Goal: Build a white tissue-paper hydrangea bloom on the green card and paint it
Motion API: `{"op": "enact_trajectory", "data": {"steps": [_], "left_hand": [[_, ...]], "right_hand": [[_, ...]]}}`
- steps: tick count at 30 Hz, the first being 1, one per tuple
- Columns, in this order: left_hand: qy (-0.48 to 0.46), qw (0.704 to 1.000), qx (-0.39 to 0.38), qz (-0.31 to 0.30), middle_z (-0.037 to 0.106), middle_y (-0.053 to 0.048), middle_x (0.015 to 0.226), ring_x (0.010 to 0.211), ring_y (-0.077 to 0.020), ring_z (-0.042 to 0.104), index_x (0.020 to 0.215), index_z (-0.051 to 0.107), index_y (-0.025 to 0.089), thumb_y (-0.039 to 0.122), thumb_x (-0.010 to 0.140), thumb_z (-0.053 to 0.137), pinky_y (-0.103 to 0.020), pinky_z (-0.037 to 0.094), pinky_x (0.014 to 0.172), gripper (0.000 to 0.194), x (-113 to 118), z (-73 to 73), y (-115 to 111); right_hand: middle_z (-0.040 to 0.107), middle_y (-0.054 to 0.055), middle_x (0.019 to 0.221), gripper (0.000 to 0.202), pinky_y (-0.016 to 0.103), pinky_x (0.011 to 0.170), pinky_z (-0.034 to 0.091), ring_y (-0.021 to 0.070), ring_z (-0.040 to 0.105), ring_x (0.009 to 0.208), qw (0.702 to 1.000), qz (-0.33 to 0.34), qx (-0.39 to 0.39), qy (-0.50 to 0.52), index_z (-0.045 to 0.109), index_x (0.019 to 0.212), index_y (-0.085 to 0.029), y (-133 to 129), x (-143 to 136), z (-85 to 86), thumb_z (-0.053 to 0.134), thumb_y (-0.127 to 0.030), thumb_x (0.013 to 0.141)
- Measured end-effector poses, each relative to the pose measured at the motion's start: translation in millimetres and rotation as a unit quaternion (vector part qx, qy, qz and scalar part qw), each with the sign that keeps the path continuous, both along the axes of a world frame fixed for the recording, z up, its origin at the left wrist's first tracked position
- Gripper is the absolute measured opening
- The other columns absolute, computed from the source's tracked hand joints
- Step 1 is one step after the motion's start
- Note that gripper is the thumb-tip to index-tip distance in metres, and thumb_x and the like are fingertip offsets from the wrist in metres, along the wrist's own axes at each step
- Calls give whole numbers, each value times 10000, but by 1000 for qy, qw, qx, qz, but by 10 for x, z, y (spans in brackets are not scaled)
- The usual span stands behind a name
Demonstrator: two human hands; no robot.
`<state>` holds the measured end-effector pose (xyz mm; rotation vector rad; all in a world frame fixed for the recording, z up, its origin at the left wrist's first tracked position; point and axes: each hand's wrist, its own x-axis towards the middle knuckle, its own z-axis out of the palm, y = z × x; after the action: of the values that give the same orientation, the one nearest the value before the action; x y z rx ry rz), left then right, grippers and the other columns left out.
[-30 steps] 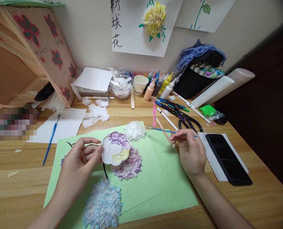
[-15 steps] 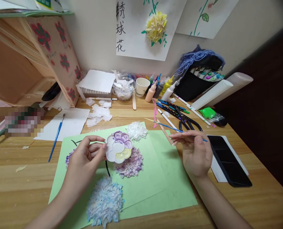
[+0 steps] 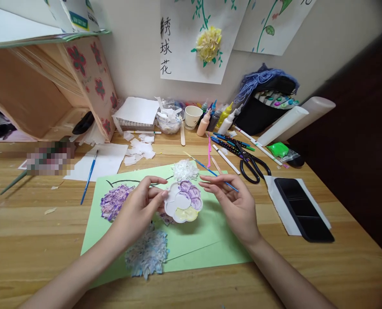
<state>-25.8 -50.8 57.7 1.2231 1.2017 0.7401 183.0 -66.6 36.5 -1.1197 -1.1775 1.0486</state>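
Observation:
My left hand (image 3: pixel 138 209) grips the left rim of a white flower-shaped paint palette (image 3: pixel 181 200), tilted above the table, with purple and yellow paint in its wells. Between the fingers of my right hand (image 3: pixel 237 210) rests a thin blue paintbrush (image 3: pixel 206 168), its pale tip pointing up and left. Both are over a green sheet of paper (image 3: pixel 210 253). On the sheet are a purple paper flower (image 3: pixel 115 202), a white one (image 3: pixel 184 170) and a light blue one (image 3: pixel 149 253). Another pinkish-purple flower is mostly hidden behind the palette.
A second paintbrush (image 3: pixel 89 176) lies on white paper at left. Scissors (image 3: pixel 250 162) and pens lie back right, near a black phone-like object (image 3: pixel 303 210). Paint bottles (image 3: pixel 203 123), a paper cup (image 3: pixel 193 116) and a bowl of paper scraps (image 3: pixel 169 120) line the wall.
The palette has moved right in my left hand. My right hand has come left with the paintbrush, closer to the palette. The view has shifted a little.

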Motion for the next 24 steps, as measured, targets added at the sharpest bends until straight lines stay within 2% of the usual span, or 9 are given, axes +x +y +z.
{"op": "enact_trajectory", "data": {"steps": [6,13,18,24], "left_hand": [[51,997,40,-47,622,27,685,636,-147,604,1055,450,219,364,872,490,-296,507,623,237,53,159,12],[70,993,60,-68,650,8,746,682,-150,628,1048,462,218,344,874,494,-311,540,651,218,83,301,53],[56,995,45,-63,642,4,718,684,-146,620,1054,473,189,344,856,522,-299,540,652,256,91,401,143],[24,995,12,-95,635,9,693,654,-132,611,1043,502,180,348,817,585,-265,521,617,294,91,487,238]], "right_hand": [[724,39,910,166,283,779,586,161,686,891,996,33,-74,46,564,821,-206,-3,24,121,696,-280,752],[722,30,849,210,277,711,593,150,686,806,987,67,-122,77,561,799,-201,-15,107,159,714,-321,721],[707,63,1032,341,299,769,585,173,688,878,988,104,-98,65,529,860,-220,-15,208,185,785,-265,639],[561,95,1308,585,395,916,529,218,613,1097,983,179,6,47,475,973,-264,15,324,159,850,-217,526]]}}
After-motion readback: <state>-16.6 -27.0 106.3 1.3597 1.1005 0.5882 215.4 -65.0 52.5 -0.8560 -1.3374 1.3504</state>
